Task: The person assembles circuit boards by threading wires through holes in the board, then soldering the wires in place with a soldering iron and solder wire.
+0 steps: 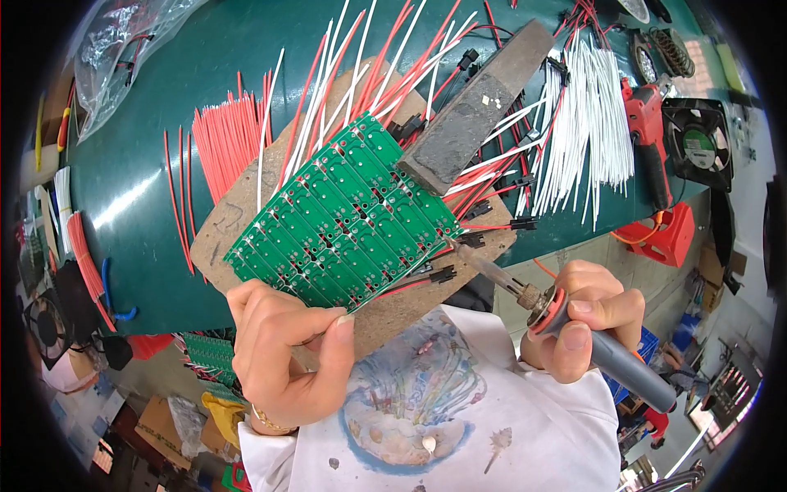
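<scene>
My right hand is closed round the grey handle of a soldering iron. The iron's tip rests at the right corner of a green circuit board, near the pads there. Thumb and forefinger of my left hand are pinched together at the board's near edge, on a thin pale wire that runs along that edge toward the tip. Red and white wires with black plugs spread out from beneath the board. A dark metal bar lies across its far right edge.
Under the board is a brown fibre board on a green table mat. Bundles of red wires lie left, white wires right. A red-and-black power tool and a black fan stand at the right.
</scene>
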Action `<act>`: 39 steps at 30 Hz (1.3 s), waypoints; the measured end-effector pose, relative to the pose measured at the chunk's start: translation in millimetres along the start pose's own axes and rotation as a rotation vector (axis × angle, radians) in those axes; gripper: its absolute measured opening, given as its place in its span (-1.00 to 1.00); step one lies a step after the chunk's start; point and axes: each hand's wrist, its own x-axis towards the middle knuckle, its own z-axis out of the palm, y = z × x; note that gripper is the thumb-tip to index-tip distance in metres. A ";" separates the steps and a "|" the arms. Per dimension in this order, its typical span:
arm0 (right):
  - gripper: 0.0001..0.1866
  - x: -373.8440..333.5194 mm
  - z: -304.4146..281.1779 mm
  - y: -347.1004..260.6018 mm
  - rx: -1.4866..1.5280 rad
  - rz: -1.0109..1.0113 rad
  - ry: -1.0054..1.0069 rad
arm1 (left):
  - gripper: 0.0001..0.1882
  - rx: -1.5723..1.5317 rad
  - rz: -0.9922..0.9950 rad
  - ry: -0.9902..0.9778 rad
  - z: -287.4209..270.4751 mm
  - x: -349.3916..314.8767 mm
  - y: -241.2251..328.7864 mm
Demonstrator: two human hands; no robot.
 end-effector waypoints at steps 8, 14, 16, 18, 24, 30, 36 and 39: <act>-0.79 -1.2 7.5 4.6 0.004 0.029 0.089 | -0.80 0.057 0.017 -0.047 3.0 4.2 0.2; -0.72 -2.8 -5.1 1.3 0.127 0.049 -0.070 | -0.79 0.061 0.006 -0.024 -6.4 0.4 2.0; -0.77 -6.5 10.1 -3.7 0.041 0.086 0.165 | -0.79 0.052 0.008 -0.025 -6.3 0.9 1.6; -0.78 -6.4 17.3 -2.8 0.061 0.068 0.165 | -0.79 0.043 0.008 -0.023 -6.6 0.9 0.9; -0.75 -8.1 15.3 2.8 0.079 0.035 0.059 | -0.79 0.078 -0.021 -0.039 -2.2 -0.3 0.9; -0.79 -12.8 18.8 -1.5 0.028 0.038 0.056 | -0.76 0.176 0.073 -0.056 -1.2 0.2 0.5; -0.78 -18.1 22.5 -15.7 0.067 0.117 0.127 | -0.75 0.108 0.033 -0.020 -8.4 -4.2 0.8; -0.78 -17.3 23.6 -14.7 0.034 0.108 0.067 | -0.75 0.102 0.032 -0.032 -7.8 -5.6 -1.2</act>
